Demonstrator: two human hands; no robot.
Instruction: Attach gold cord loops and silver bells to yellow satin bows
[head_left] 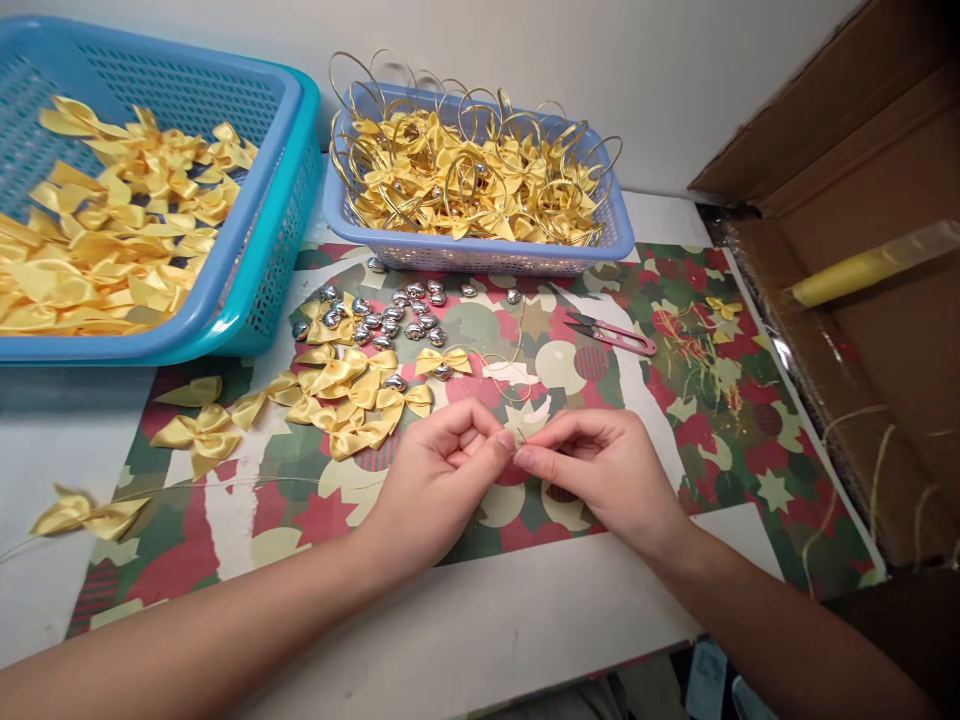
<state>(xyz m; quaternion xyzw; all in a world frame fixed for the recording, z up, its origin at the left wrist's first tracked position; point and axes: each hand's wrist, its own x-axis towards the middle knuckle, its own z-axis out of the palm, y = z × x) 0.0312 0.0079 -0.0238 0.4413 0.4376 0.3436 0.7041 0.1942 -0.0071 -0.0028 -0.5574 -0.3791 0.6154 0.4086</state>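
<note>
Toward the front edge of the desk (465,640), near its middle, the left hand (439,475) and right hand (604,470) meet tip to tip over the patterned paper (675,420). Each is curled into a pinch, and both are clamped on a thin gold cord (519,432) that shows only as a short bit between the fingertips, so its long axis cannot be told. The cord sits at the meeting point, equally near both hands. Just beyond the left hand, toward the back edge, lies a loose heap of yellow bows (345,395), and behind those a scatter of silver heart beads (390,320). The red-handled snips (611,333) lie beyond the right hand, nearer to it than to the left, their long axis running roughly along the back edge. At the back edge stands a small blue basket (480,255) of bows with gold loops. A large blue basket (285,200) of plain bows fills the back left corner, and an open cardboard box (862,200) flanks the right edge. No brand, label or writing can be read anywhere.
</note>
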